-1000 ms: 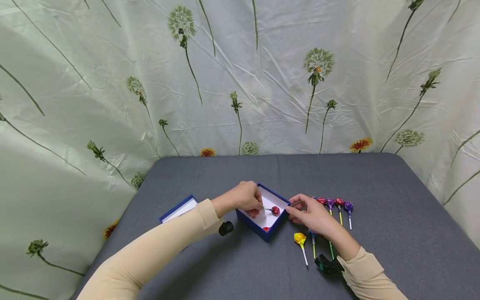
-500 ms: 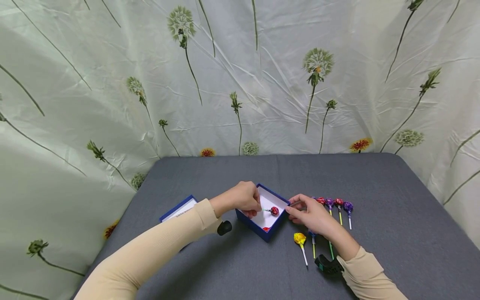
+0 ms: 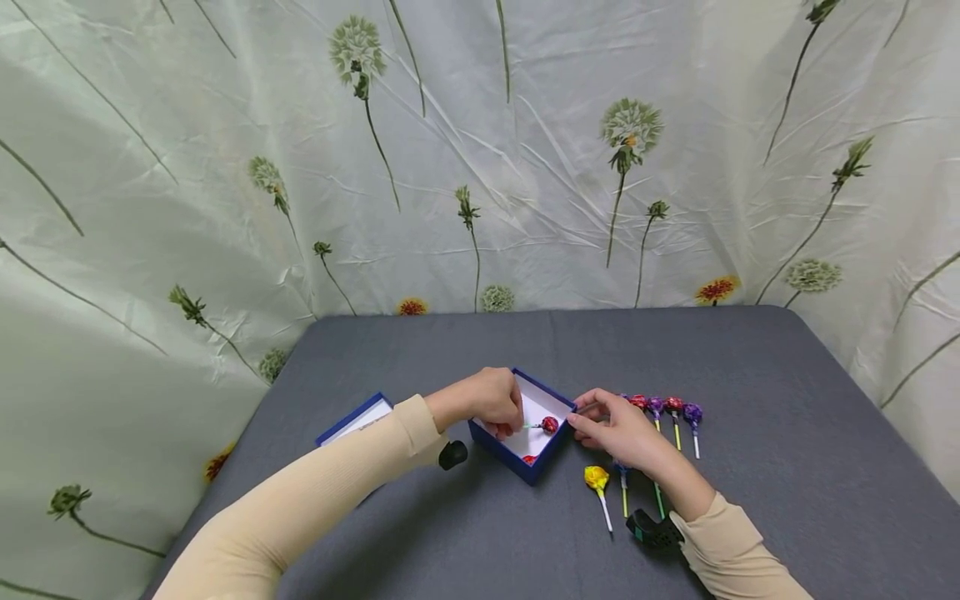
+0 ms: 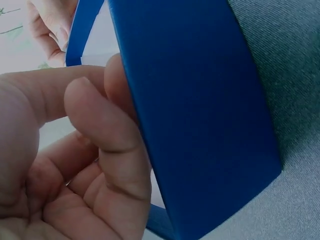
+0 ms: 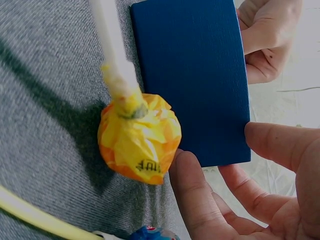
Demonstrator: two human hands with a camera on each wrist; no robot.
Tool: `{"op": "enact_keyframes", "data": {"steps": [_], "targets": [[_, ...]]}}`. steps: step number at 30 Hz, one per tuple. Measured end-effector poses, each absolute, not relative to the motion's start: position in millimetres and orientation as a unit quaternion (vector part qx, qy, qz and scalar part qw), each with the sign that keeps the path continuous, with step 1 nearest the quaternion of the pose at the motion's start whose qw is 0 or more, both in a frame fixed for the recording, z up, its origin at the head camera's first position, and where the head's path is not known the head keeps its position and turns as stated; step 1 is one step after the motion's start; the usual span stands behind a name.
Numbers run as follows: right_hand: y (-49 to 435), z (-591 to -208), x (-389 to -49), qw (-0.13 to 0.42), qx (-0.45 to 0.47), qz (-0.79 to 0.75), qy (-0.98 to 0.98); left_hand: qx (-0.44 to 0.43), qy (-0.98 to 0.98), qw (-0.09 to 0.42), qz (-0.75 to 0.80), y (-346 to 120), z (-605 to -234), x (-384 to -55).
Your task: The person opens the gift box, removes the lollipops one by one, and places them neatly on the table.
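My left hand (image 3: 497, 402) reaches over the near-left wall into an open blue box (image 3: 501, 455) with a white inside. Its fingertips pinch the stick of a red lollipop (image 3: 550, 425), whose wrapped head points right, low inside the box. Another red wrapped candy (image 3: 529, 459) shows partly at the box's near corner. With thumb and fingers on either side, my right hand (image 3: 618, 429) holds the box's right corner. In the left wrist view the box wall (image 4: 200, 115) hides the lollipop from sight. A yellow lollipop (image 5: 140, 140) lies just below the right hand.
Left of the box lies its blue-rimmed white lid (image 3: 358, 419), partly behind the left sleeve. Several red and purple lollipops (image 3: 674, 405) are lined up beyond the right hand. More sticks, one with a blue head (image 3: 621, 469), lie under the right wrist. A flowered curtain hangs behind the grey table (image 3: 420, 350).
The head view has shifted slightly. The red lollipop has dropped a little lower in the box with my left hand. My right hand keeps the same hold on the corner.
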State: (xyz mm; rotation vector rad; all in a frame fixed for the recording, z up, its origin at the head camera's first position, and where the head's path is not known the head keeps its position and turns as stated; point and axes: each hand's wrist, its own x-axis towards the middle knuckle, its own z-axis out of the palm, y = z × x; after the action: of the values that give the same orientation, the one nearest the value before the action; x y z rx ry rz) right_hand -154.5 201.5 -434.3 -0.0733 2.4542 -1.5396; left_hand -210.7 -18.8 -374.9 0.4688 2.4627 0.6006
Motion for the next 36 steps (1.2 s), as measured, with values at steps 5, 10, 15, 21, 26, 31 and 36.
{"op": "enact_keyframes", "data": {"steps": [5, 10, 15, 21, 26, 31, 36], "targets": [[201.2, -434.3, -154.7, 0.122, -0.023, -0.527, 0.841, 0.175, 0.911, 0.292, 0.234, -17.4, -376.8, -212.9], [201.8, -434.6, -154.4, 0.121, -0.027, -0.528, 0.840, 0.182, 0.906, 0.303, 0.234, -19.1, -373.4, -214.4], [202.1, -434.8, -154.0, 0.121, -0.026, -0.528, 0.840, 0.196, 0.895, 0.314, 0.250, -25.4, -362.8, -217.0], [201.4, -434.9, -154.4, 0.123, -0.022, -0.525, 0.842, 0.200, 0.885, 0.321, 0.272, -33.9, -346.8, -222.4], [202.5, -434.7, -154.3, 0.126, -0.017, -0.523, 0.843, 0.194, 0.872, 0.326, 0.308, -31.5, -334.4, -229.1], [202.3, -434.7, -154.5, 0.128, -0.018, -0.528, 0.839, 0.188, 0.865, 0.324, 0.333, -19.5, -324.2, -237.9], [201.6, -433.9, -154.4, 0.125, -0.013, -0.527, 0.841, 0.183, 0.863, 0.320, 0.347, -2.0, -322.6, -249.8]]}}
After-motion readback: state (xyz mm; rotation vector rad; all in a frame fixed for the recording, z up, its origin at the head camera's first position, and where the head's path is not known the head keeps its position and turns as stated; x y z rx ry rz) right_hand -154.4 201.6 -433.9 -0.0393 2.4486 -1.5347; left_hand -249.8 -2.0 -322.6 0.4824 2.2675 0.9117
